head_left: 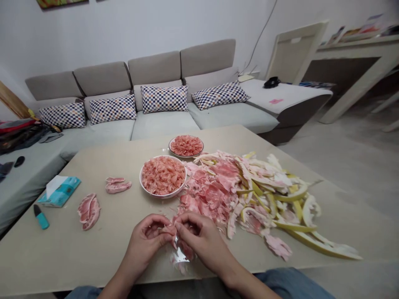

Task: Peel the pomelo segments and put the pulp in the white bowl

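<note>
Near the table's front edge, my left hand (150,236) and my right hand (201,237) meet, with fingers closed on a small piece of pink pomelo segment (170,231). Part of the piece is hidden by the fingers. Just beyond my hands stands a white bowl (141,187) heaped with pomelo flesh (163,174). Farther back is a dark-rimmed plate (187,156) with more pink flesh. To the right spreads a heap of pink membranes (208,195) and yellow-green pomelo rind (299,195). Unpeeled pomelo segments (89,211) lie at left, with smaller segments (118,186) beyond them.
A blue tissue pack (64,193) and a small knife with a teal handle (41,216) lie at the table's left side. Behind the table (102,253) runs a long sofa (165,124) with checked cushions. Long rind strips (327,247) reach toward the right edge.
</note>
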A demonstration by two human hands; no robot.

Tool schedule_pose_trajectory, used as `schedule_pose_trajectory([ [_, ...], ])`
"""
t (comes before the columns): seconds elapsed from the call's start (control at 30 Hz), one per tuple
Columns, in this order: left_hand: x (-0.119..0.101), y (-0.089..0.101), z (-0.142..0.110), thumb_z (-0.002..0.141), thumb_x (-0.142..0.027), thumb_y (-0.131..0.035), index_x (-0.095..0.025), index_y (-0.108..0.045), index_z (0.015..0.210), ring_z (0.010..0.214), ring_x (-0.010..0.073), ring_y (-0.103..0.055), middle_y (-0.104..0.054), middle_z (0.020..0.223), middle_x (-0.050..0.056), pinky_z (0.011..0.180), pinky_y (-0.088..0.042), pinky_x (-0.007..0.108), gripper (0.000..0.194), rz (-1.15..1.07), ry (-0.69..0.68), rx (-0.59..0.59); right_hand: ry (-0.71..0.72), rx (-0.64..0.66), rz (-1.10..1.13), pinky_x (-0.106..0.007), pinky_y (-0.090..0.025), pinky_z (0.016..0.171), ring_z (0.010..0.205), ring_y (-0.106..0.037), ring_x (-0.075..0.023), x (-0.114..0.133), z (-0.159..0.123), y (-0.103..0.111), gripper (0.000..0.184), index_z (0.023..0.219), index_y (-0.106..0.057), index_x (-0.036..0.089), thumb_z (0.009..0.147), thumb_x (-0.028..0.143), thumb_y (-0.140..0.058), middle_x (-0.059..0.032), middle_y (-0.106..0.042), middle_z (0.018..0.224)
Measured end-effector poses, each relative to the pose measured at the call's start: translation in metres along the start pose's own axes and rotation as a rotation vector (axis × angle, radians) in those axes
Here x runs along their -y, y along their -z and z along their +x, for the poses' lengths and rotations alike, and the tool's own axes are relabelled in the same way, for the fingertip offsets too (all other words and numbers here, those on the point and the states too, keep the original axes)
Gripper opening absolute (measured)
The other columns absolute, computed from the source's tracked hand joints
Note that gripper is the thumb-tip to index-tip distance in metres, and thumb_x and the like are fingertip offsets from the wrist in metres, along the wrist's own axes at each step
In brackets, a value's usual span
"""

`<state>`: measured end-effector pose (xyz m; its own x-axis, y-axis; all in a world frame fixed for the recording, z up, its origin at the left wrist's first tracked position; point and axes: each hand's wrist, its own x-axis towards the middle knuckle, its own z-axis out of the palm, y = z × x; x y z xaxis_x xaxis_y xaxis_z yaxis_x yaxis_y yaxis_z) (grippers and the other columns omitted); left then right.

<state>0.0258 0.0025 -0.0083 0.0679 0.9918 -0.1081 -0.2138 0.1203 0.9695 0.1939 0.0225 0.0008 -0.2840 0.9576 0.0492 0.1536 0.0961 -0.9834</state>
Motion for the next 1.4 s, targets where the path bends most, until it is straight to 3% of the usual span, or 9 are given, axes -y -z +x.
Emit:
schedule_pose_trajectory([
  [0.13, -0.001, 0.000, 0.001, 0.065, -0.019, -0.079, -0.016, -0.066, 0.083, 0.069, 0.0143, -0.065, -0.069, 0.077, 0.002, 0.067, -0.053, 0.025, 0.022, -0.017, -0.002, 0.018, 0.000, 0.024, 0.002, -0.023, -0.045, 0.054, 0.060, -0.059, -0.0138, -0.001, 0.001, 0.002, 0.017, 0.078, -0.065, 0.017, 0.085, 0.030, -0.056, -0.0024, -0.064, 0.070],
  [0.3, 0.002, 0.001, 0.005, 0.064, -0.018, -0.079, -0.017, -0.067, 0.087, 0.077, 0.0159, -0.066, -0.068, 0.085, 0.002, 0.070, -0.054, 0.025, 0.027, 0.017, -0.027, -0.086, 0.175, -0.068, -0.146, -0.028, -0.050, 0.071, 0.081, -0.061, -0.0161, -0.001, 0.003, 0.012, 0.024, 0.107, -0.063, 0.021, 0.084, 0.018, -0.057, -0.0064, -0.063, 0.103],
  [0.5, 0.004, -0.001, 0.001, 0.063, -0.012, -0.077, -0.019, -0.066, 0.083, 0.084, 0.0161, -0.063, -0.062, 0.086, 0.001, 0.076, -0.052, 0.025, 0.024, 0.108, -0.098, -0.085, 0.369, 0.010, -0.217, -0.030, -0.049, 0.078, 0.091, -0.059, -0.0195, -0.007, 0.001, 0.005, 0.034, 0.106, -0.063, 0.023, 0.075, 0.027, -0.075, -0.0058, -0.063, 0.098],
  [0.73, 0.004, -0.001, -0.001, 0.066, -0.018, -0.076, -0.022, -0.061, 0.091, 0.086, 0.0163, -0.060, -0.061, 0.089, 0.001, 0.075, -0.051, 0.025, 0.029, 0.176, -0.076, -0.093, 0.436, 0.030, -0.211, -0.030, -0.049, 0.080, 0.090, -0.060, -0.0179, -0.012, 0.001, 0.003, 0.014, 0.099, -0.066, 0.021, 0.085, 0.021, -0.063, -0.0058, -0.063, 0.094],
  [0.87, 0.001, 0.001, -0.001, 0.074, -0.030, -0.070, -0.016, -0.063, 0.079, 0.071, 0.0158, -0.061, -0.066, 0.075, 0.003, 0.068, -0.048, 0.025, 0.016, 0.311, 0.045, 0.014, 0.356, -0.007, -0.195, -0.027, -0.049, 0.073, 0.085, -0.061, -0.0163, -0.012, 0.001, 0.003, 0.010, 0.095, -0.065, 0.022, 0.087, 0.023, -0.060, -0.0044, -0.065, 0.091],
  [1.03, -0.002, 0.001, -0.003, 0.072, -0.027, -0.070, -0.016, -0.064, 0.069, 0.067, 0.0154, -0.055, -0.063, 0.068, 0.001, 0.065, -0.043, 0.024, 0.013, 0.514, -0.021, -0.046, 0.345, 0.017, -0.199, -0.030, -0.049, 0.080, 0.093, -0.060, -0.0196, -0.015, 0.002, -0.001, 0.024, 0.099, -0.066, 0.022, 0.078, 0.031, -0.072, -0.0057, -0.066, 0.097],
  [1.13, -0.004, 0.001, -0.004, 0.071, -0.025, -0.071, -0.016, -0.065, 0.066, 0.066, 0.0151, -0.054, -0.060, 0.066, 0.000, 0.064, -0.041, 0.023, 0.012, 0.555, -0.037, -0.035, 0.319, 0.049, -0.164, -0.031, -0.047, 0.080, 0.088, -0.061, -0.0188, -0.014, 0.003, -0.002, 0.012, 0.091, -0.070, 0.022, 0.081, 0.029, -0.068, -0.0048, -0.067, 0.089],
  [1.27, -0.007, 0.002, -0.005, 0.073, -0.029, -0.071, -0.015, -0.069, 0.072, 0.063, 0.0134, -0.051, -0.058, 0.064, 0.000, 0.061, -0.039, 0.022, 0.014, 0.421, 0.017, 0.058, 0.010, 0.126, 0.132, -0.025, -0.048, 0.059, 0.066, -0.059, -0.0141, -0.011, 0.004, -0.001, 0.022, 0.086, -0.070, 0.020, 0.084, 0.040, -0.062, -0.0024, -0.065, 0.075],
  [1.4, -0.004, 0.003, -0.006, 0.076, -0.032, -0.070, -0.014, -0.069, 0.073, 0.059, 0.0111, -0.048, -0.058, 0.062, 0.000, 0.059, -0.037, 0.022, 0.019, 0.237, 0.042, 0.138, -0.302, 0.223, 0.482, -0.016, -0.032, 0.037, 0.045, -0.045, -0.0073, -0.013, 0.004, -0.003, 0.039, 0.083, -0.066, 0.016, 0.077, 0.054, -0.064, 0.0031, -0.052, 0.058],
])
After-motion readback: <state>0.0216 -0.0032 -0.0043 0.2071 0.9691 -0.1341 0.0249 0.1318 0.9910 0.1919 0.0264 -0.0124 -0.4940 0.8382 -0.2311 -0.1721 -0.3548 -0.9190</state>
